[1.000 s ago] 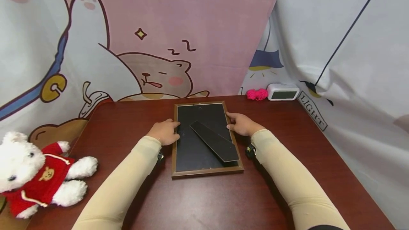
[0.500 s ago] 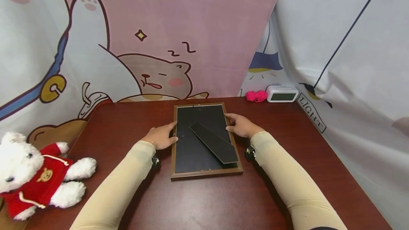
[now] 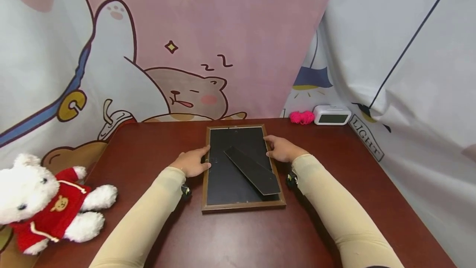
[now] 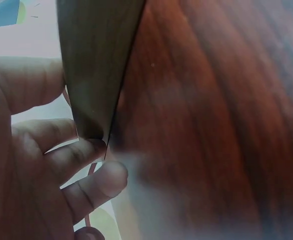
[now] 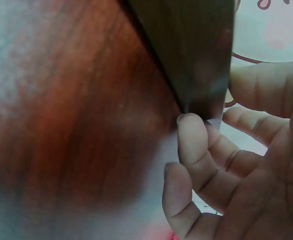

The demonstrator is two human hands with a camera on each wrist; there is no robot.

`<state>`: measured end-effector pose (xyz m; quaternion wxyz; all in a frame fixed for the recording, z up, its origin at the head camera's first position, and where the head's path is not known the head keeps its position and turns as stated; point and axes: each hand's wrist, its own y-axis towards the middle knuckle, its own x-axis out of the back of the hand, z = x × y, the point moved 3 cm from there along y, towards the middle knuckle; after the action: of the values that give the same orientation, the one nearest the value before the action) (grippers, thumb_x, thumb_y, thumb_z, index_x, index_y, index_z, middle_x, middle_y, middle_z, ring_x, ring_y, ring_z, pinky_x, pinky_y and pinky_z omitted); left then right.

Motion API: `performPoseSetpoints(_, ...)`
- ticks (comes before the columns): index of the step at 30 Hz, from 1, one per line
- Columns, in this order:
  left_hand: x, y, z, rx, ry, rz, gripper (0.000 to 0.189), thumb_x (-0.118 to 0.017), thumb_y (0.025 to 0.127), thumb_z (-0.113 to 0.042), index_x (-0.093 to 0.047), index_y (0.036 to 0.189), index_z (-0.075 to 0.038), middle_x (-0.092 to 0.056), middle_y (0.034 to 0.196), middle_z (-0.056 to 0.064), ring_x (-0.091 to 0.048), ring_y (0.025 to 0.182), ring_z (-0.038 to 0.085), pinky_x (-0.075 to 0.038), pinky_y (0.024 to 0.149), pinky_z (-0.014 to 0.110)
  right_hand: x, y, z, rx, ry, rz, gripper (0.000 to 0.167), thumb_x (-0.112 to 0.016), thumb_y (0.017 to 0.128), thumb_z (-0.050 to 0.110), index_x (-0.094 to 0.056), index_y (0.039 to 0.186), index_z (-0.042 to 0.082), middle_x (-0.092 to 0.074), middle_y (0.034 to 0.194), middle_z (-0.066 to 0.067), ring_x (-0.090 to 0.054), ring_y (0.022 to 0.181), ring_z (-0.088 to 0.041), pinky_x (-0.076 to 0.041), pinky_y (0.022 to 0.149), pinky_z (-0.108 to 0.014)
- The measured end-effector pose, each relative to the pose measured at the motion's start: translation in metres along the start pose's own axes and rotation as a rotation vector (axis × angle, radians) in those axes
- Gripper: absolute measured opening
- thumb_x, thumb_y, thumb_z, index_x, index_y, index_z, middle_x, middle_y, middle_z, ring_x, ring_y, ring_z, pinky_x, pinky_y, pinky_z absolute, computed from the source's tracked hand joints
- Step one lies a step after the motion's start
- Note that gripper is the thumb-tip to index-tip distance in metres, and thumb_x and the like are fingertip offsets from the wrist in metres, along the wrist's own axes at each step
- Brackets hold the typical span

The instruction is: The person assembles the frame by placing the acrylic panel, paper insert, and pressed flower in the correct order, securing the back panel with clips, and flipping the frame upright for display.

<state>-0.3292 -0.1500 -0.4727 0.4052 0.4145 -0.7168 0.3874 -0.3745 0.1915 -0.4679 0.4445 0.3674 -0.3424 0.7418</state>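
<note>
A picture frame [image 3: 224, 181] with a brown rim lies face down on the table in the head view, its black back upward. Its black stand leg [image 3: 254, 172] is slanted across the back toward the near right corner. At the left rim, my left hand [image 3: 191, 163] grips the edge, index finger and thumb apart along it. My right hand [image 3: 284, 149] holds the right rim about level with it. Both wrist views show the rim's side up close: left fingers [image 4: 84, 152] curl at it, as do the right fingers [image 5: 194, 137]. The frame's front is hidden.
A white plush bear [image 3: 27, 189] in a red hoodie lies at the table's left edge. Pink yarn [image 3: 302, 117] and a white digital clock [image 3: 332, 115] stand at the back right. Printed curtains [image 3: 260, 53] rise behind the brown table [image 3: 238, 239].
My left hand has shifted slightly along the left rim, toward me and outward. The right hand keeps its place. The head view has tilted a little; the frame looks otherwise unmoved.
</note>
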Motion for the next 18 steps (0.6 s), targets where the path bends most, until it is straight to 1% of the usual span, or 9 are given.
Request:
performPoseSetpoints(3, 0.000, -0.001, 0.000, 0.001, -0.005, -0.006, 0.075, -0.061, 0.106, -0.037, -0.027, 0.169, -0.014, -0.037, 0.169, 0.012, -0.040, 0.153, 0.037, -0.021, 0.122, 0.071, 0.001, -0.001, 0.005, 0.014, -0.060, -0.005, 0.063, -0.066, 0.099, 0.012, -0.045, 0.157, -0.001, -0.055, 0.152, -0.025, -0.059, 0.133, -0.040, -0.045, 0.115, -0.056)
performPoseSetpoints(8, -0.004, -0.001, -0.001, 0.008, 0.003, -0.005, 0.075, -0.062, 0.105, -0.038, -0.029, 0.168, -0.014, -0.039, 0.169, 0.011, -0.041, 0.152, 0.036, -0.022, 0.122, 0.070, 0.001, -0.002, 0.012, 0.001, -0.162, -0.029, 0.058, -0.060, 0.098, 0.015, -0.052, 0.153, -0.001, -0.056, 0.153, -0.020, -0.054, 0.142, -0.036, -0.040, 0.120, -0.054)
performPoseSetpoints(13, -0.004, 0.000, -0.002, 0.004, 0.018, -0.012, 0.074, -0.062, 0.105, -0.036, -0.030, 0.168, -0.013, -0.039, 0.168, 0.012, -0.042, 0.152, 0.037, -0.023, 0.121, 0.070, 0.001, 0.002, 0.020, -0.019, -0.242, -0.066, 0.052, -0.056, 0.100, 0.018, -0.057, 0.148, -0.001, -0.061, 0.149, -0.020, -0.055, 0.140, -0.037, -0.041, 0.119, -0.054)
performPoseSetpoints(18, -0.001, -0.001, -0.002, 0.012, 0.015, -0.012, 0.074, -0.062, 0.105, -0.036, -0.030, 0.168, -0.014, -0.040, 0.168, 0.012, -0.042, 0.152, 0.037, -0.023, 0.121, 0.071, -0.004, 0.008, 0.027, -0.070, -0.335, -0.091, 0.049, -0.052, 0.101, 0.022, -0.060, 0.145, 0.002, -0.063, 0.145, -0.021, -0.058, 0.136, -0.037, -0.044, 0.116, -0.055)
